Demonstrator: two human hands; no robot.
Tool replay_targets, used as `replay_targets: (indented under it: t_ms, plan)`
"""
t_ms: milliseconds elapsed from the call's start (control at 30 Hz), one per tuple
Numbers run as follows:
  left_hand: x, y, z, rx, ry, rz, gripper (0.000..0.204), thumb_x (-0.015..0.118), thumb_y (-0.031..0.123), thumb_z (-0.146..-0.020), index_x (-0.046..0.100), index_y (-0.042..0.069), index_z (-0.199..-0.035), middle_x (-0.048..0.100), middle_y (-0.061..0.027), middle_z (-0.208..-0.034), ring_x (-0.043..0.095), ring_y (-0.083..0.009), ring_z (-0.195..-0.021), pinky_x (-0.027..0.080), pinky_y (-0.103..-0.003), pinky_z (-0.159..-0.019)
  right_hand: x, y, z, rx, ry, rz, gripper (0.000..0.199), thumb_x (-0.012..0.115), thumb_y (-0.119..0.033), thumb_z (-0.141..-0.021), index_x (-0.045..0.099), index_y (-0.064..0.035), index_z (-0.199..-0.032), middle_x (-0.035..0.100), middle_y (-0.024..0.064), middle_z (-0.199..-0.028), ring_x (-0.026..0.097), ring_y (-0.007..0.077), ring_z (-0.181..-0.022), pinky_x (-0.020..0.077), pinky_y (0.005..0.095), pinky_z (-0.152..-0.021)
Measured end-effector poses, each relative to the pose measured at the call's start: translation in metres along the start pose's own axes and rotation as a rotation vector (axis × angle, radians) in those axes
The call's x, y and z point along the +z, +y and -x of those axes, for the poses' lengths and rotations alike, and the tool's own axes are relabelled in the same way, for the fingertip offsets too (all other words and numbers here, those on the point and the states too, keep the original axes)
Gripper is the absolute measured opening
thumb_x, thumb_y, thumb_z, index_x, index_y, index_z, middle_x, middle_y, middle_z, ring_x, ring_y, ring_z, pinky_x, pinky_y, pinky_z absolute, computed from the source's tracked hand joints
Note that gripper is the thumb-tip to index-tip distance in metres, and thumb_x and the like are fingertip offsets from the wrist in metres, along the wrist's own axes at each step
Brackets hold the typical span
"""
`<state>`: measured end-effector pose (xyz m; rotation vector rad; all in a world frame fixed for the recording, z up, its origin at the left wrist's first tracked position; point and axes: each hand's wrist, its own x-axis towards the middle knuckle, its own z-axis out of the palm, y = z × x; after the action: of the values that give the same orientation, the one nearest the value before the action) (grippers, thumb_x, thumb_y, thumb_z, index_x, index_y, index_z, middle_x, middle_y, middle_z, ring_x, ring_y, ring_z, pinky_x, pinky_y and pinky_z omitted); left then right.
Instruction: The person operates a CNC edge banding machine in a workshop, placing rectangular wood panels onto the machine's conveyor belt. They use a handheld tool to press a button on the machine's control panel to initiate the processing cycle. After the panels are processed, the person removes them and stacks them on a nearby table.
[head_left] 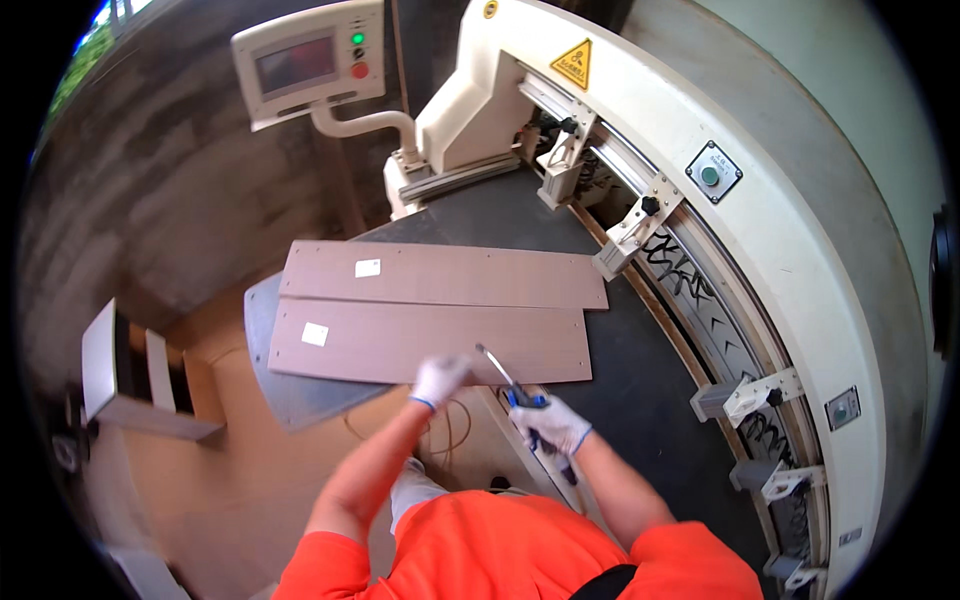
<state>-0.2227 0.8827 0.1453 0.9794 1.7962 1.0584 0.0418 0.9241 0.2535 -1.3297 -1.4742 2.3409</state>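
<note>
Two brown flat panels lie side by side on the dark machine table (pixel 650 370). The far panel (pixel 450 277) and the near panel (pixel 430 335) each bear a small white label near the left end and small holes along their edges. My left hand (pixel 440 380), in a white glove, is at the near panel's front edge; motion smears its fingers. My gloved right hand (pixel 553 424) is closed around a blue air blow gun (pixel 520 398). Its thin metal nozzle points up and left over the near panel's front edge.
A white curved machine frame (pixel 800 260) with clamp blocks (pixel 630 225) runs along the right. A control screen on an arm (pixel 310 62) stands at the back left. Below left is an open box-like cabinet (pixel 150 380). A thin hose (pixel 455 430) loops near my legs.
</note>
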Motion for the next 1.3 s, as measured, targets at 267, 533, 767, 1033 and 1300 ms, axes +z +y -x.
replay_targets:
  t_ms: [267,533,767,1033,1300]
  plan:
    - [-0.255,0.01,-0.177,0.354,0.352,-0.971,0.069,0.074,0.05,-0.083,0.061,0.005,-0.135,0.052,-0.0225,-0.148,0.044,-0.0432,-0.139,0.03,-0.054,-0.119,0.115,0.018,-0.096,0.052,0.167,-0.651,0.036,0.073,-0.039,-0.097,0.066,-0.0095,-0.117,0.072,0.0088,-0.104,0.072,0.0236,-0.071,0.0525,0.0306,-0.05]
    - [-0.284,-0.022,-0.124,0.428,0.256,-0.849,0.077,0.078,0.05,-0.078,0.059,0.002,-0.135,0.054,-0.025,-0.14,0.045,-0.0466,-0.133,0.031,-0.057,-0.117,0.073,0.023,-0.145,-0.058,0.542,-0.665,0.028,0.074,-0.035,-0.096,0.066,-0.0086,-0.102,0.067,0.0056,-0.082,0.063,0.0195,-0.057,0.0497,0.0325,-0.045]
    - [-0.285,-0.033,-0.07,0.505,0.062,-0.771,0.083,0.082,0.05,-0.075,0.056,0.002,-0.138,0.051,-0.0251,-0.141,0.046,-0.0482,-0.131,0.036,-0.057,-0.113,0.101,0.029,-0.108,-0.017,0.412,-0.795,0.027,0.073,-0.036,-0.096,0.07,-0.0103,-0.102,0.067,0.0018,-0.08,0.063,0.0153,-0.06,0.0532,0.0327,-0.05]
    - [-0.33,-0.067,-0.006,0.488,0.135,-0.874,0.079,0.084,0.041,-0.069,0.059,0.004,-0.135,0.048,-0.0277,-0.144,0.043,-0.0492,-0.133,0.033,-0.059,-0.114,0.139,0.028,-0.111,-0.022,0.46,-0.566,0.029,0.075,-0.038,-0.094,0.074,-0.0099,-0.103,0.07,0.0005,-0.086,0.056,0.0111,-0.06,0.0445,0.0288,-0.049]
    - [-0.304,-0.072,-0.011,0.478,0.238,-0.787,0.069,0.083,0.035,-0.07,0.064,0.004,-0.129,0.049,-0.0266,-0.143,0.044,-0.0478,-0.133,0.032,-0.059,-0.114,0.094,0.016,-0.125,-0.003,0.469,-0.519,0.032,0.077,-0.04,-0.092,0.074,-0.0083,-0.1,0.071,0.0023,-0.088,0.057,0.0127,-0.059,0.0428,0.0295,-0.048]
